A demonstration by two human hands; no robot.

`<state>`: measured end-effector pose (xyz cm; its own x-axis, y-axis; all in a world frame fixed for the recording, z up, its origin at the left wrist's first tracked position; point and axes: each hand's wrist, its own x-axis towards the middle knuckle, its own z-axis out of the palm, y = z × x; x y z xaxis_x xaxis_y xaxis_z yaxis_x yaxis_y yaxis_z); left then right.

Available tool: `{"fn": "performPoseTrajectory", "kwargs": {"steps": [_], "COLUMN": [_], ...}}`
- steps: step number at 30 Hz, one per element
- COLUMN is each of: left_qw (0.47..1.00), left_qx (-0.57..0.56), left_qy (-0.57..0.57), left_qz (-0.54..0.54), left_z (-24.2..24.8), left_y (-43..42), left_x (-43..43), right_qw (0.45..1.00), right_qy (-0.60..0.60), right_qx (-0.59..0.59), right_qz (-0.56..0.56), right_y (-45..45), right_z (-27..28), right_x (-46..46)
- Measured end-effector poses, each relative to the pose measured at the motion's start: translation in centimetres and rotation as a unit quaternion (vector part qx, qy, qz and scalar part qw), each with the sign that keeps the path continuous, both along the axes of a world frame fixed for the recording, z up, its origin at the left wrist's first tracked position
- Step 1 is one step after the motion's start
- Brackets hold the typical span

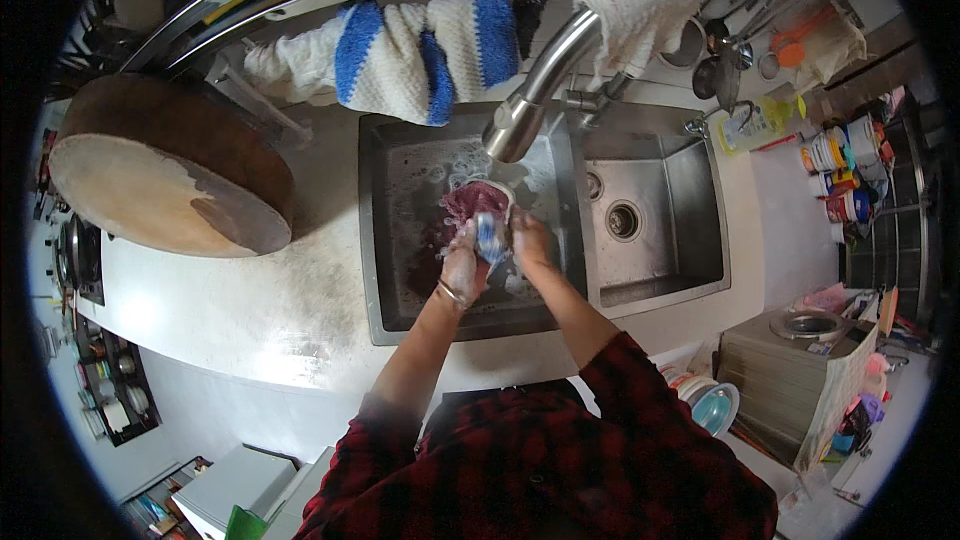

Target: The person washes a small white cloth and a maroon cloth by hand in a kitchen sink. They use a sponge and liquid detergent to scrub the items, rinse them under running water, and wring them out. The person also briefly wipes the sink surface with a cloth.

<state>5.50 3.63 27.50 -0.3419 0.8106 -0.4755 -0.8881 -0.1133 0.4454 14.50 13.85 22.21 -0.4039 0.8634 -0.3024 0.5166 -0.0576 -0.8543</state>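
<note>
Both my hands are over the left basin (394, 277) of a steel double sink, amid suds and reddish water. A wet maroon cloth-like item (474, 201) with a pale edge lies just beyond my fingers. My left hand (461, 266), soapy and with a bangle at the wrist, grips a blue-and-white thing (491, 238) that is too blurred to name. At the maroon item's right edge my right hand (530, 240) is curled and motion-blurred; its fingertips are partly hidden, and it seems to hold that edge. Above hangs the steel faucet spout (517, 124).
The right basin (641, 240) has a drain. A large round wooden vessel (165, 187) stands tilted on the left counter. Blue-and-white striped cloth (427, 52) hangs behind the sink. A white cloth (637, 11) drapes the faucet. A yellowish bottle (750, 124) stands at the right corner.
</note>
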Motion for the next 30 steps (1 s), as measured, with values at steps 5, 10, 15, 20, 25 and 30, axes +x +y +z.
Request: {"fn": "performPoseTrajectory", "kwargs": {"steps": [5,10,15,20,25,30], "left_qw": [0.991,0.958,0.957,0.975,0.973,0.958], "left_qx": [0.006,0.017,0.037,-0.11,-0.092,0.083], "left_qy": [0.123,0.283,0.28,0.163,-0.161,-0.272], "left_qz": [-0.047,-0.04,0.072,0.103,-0.14,-0.027], "left_z": [3.6,4.2,4.0,-1.0,2.6,-1.9], "left_y": [-2.0,-2.8,-4.0,-6.3,-3.7,-2.2], "left_x": [-1.9,-1.8,-4.7,-5.2,-0.9,-2.1], "right_qw": [0.981,0.974,0.937,0.815,0.788,0.773], "right_qy": [0.082,0.048,0.206,0.412,0.434,0.4], "right_qx": [-0.155,0.006,-0.28,-0.395,-0.436,-0.49], "right_qz": [0.088,0.22,-0.036,-0.1,-0.016,0.051], "right_y": [-1.2,-2.0,1.8,2.3,-1.6,-6.8], "right_z": [5.0,9.9,5.6,8.0,8.5,8.4], "right_x": [1.4,-0.1,2.8,3.1,1.1,2.1]}}
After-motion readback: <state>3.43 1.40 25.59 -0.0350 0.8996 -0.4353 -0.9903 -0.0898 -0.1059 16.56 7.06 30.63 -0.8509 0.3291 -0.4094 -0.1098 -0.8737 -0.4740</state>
